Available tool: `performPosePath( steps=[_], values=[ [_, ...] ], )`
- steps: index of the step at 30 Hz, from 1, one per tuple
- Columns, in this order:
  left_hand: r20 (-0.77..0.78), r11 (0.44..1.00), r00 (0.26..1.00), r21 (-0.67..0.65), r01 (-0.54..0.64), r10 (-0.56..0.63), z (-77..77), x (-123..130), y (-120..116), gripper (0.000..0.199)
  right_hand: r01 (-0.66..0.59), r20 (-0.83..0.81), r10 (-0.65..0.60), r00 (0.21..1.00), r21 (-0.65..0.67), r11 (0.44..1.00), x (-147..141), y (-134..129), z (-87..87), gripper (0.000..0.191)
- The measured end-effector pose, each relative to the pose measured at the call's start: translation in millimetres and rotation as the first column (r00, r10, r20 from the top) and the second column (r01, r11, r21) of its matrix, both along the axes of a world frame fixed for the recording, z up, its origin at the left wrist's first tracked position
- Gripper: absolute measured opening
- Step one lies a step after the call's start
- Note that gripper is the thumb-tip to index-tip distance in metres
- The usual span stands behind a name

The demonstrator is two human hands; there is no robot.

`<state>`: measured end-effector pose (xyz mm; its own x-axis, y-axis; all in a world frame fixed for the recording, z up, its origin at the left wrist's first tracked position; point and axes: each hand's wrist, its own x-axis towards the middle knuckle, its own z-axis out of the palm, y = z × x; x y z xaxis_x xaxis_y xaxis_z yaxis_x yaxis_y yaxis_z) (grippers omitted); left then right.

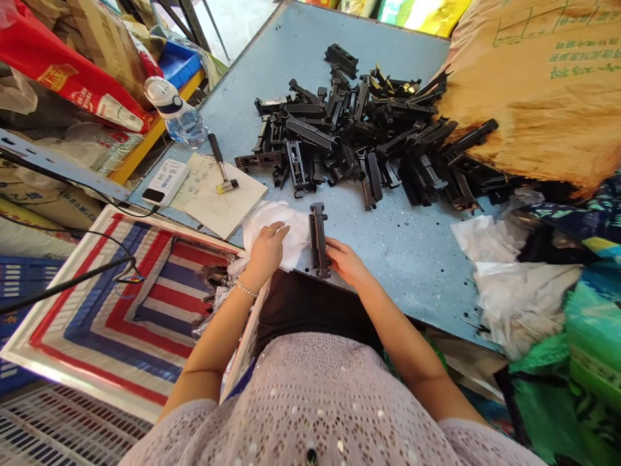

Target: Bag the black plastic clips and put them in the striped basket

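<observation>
My left hand [268, 249], wearing a ring and a bracelet, is closed with bent fingers on a crumpled white cloth [297, 234] at the table's near edge. Beside it, my right hand [345, 260] grips the right side of a long black bracket-like part [317, 241] near its lower end. That part points away from me, with wider ends and a channel along its middle. Farther back on the table lies a heap of similar black parts [310, 133], jumbled over one another.
A hammer [217, 150] lies across a written-on cardboard sheet [213, 204], near a white device [166, 183] and a water bottle [182, 120]. A striped, lined basket [121, 336] stands left. A large brown sack [533, 97] and white rags [524, 291] occupy the right.
</observation>
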<state>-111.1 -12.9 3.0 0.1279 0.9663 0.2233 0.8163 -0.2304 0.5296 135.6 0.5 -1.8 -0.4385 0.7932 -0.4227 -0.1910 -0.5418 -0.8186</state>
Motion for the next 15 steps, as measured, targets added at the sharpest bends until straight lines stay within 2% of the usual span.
performPosePath(
  steps=[2,3,6,9,11,12,15],
  values=[
    [0.034,1.000,0.999,0.019,0.017,-0.018,1.0,2,3,0.056,-0.058,0.074,0.052,0.996,0.082,0.995,8,-8,4.7,0.038],
    [0.059,0.999,0.998,0.037,0.026,-0.029,2.6,4,3,0.059,-0.117,0.086,0.110,0.990,0.080,0.990,11,-12,6.9,0.043],
    [0.058,0.988,0.992,0.113,0.106,-0.113,8.5,8,-6,0.065,-0.225,-0.038,0.223,0.974,-0.070,0.972,11,-16,9.7,0.063],
    [-0.014,0.931,0.949,0.190,0.313,-0.316,8.7,21,-28,0.070,-0.207,-0.219,0.167,0.961,-0.176,0.962,1,-10,5.9,0.075],
    [-0.027,0.878,0.899,0.203,0.433,-0.437,5.6,32,-44,0.073,-0.126,-0.219,0.087,0.972,-0.167,0.978,-10,-7,1.8,0.067],
    [-0.023,0.862,0.880,0.192,0.470,-0.474,4.6,38,-50,0.073,-0.057,-0.167,0.034,0.985,-0.131,0.990,-15,-7,0.3,0.057],
    [-0.026,0.865,0.875,0.137,0.482,-0.483,12.8,45,-66,0.070,0.109,0.099,-0.123,0.987,0.137,0.985,-30,-21,2.7,0.025]
  ],
)
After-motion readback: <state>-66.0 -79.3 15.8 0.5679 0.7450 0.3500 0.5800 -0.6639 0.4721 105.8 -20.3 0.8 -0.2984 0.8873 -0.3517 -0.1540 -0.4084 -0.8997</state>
